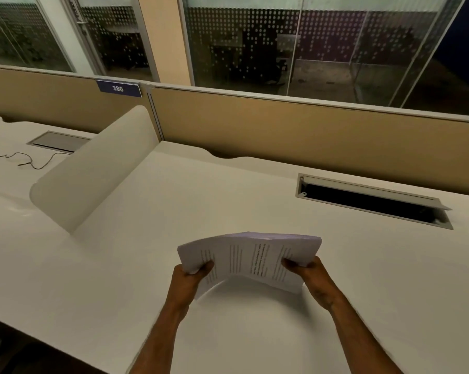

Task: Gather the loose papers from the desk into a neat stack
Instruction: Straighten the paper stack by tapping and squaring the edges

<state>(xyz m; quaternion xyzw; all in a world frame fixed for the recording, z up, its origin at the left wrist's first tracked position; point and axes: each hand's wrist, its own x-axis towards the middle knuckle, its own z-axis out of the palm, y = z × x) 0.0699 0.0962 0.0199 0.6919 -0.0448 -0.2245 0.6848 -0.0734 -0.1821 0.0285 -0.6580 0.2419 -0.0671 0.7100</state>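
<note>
The white desk [255, 184] was almost bare around the person, bounded at the back by a tan partition [282, 125] and on the left by one curved white divider [93, 168] that leaned up from the surface and walled off the neighbouring desk. On that far side lay a single thin black cable [25, 159] beside a closed grey hatch [56, 141]. On the near desk, back and to the right, one cable slot [374, 201] stood open, its lid tipped up, dark inside. A small blue plate [118, 89] reading 386 sat on top of the partition, and behind it ran dotted glass panels [255, 41]. Nothing lay between the hands and the papers; the desk in front of them was clear of obstacles. There was one stack of papers [251, 259], printed with lines of text, held up just above the desk near its front edge, its middle bowed upward and its lower edge curling away from the surface; I could not count the sheets. Two bare forearms reached forward from the bottom. The left hand [193, 273] clasped the stack's left end, thumb on top of the print. The right hand [306, 271] clasped the right end the same way, thumb pressed over the top sheet, fingers hidden beneath.
</note>
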